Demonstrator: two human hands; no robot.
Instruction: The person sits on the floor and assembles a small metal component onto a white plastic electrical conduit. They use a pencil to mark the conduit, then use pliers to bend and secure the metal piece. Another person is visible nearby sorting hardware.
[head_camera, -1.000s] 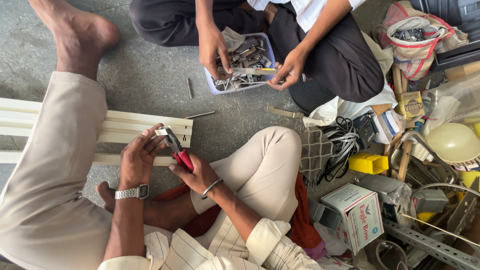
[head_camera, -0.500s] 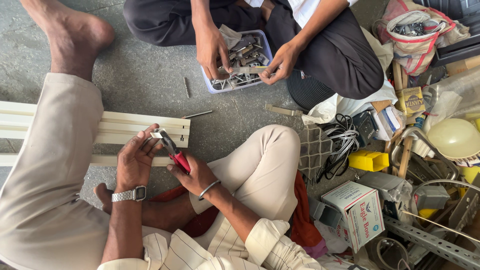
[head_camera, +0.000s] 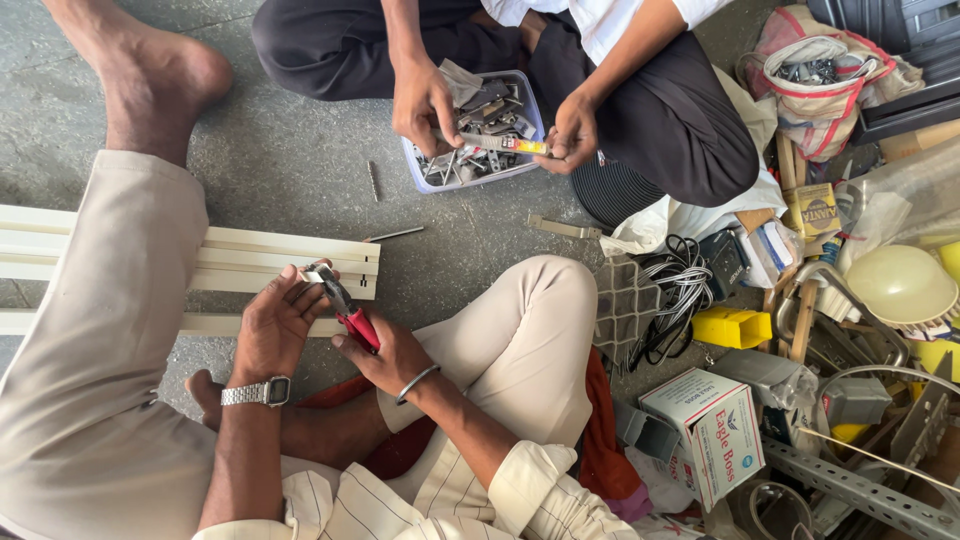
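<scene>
Two hands (head_camera: 330, 335) on red-handled steel pliers (head_camera: 345, 308)

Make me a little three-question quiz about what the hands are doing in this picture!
1. True or false: the right hand holds red-handled pliers.
2. What does the left hand pinch at the pliers' tip? A) a small pale piece B) a yellow block C) a coil of wire
3. Which wrist wears the metal watch?

Key: 1 true. 2 A. 3 the left.
</scene>
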